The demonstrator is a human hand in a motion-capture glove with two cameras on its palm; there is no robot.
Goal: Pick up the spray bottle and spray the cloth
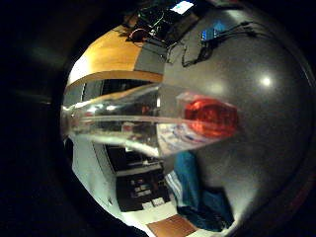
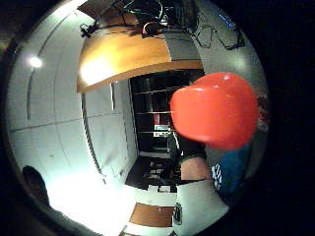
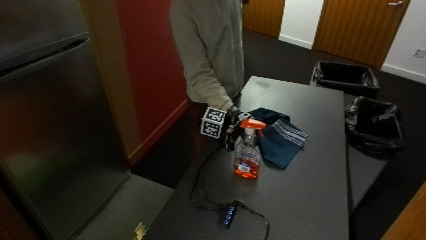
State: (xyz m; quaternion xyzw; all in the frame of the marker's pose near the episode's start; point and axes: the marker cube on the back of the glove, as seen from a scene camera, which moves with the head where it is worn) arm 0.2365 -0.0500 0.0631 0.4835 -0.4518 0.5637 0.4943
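My gloved right hand [image 3: 232, 131] is at the spray bottle's [image 3: 247, 150] neck; grip apparently wrapped round it, not fully clear. Bottle stands upright on the table [image 3: 299, 195], long axis vertical, just beside the blue cloth [image 3: 279, 137], nozzle toward the cloth. Not lifted yet; pickup and spraying left.

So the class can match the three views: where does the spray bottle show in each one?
Outside view: spray bottle upright on the table, beside the cloth.
Little finger side view: clear body and orange head fill the middle.
Thumb side view: only the orange head.
Shared landmark: the blue cloth.
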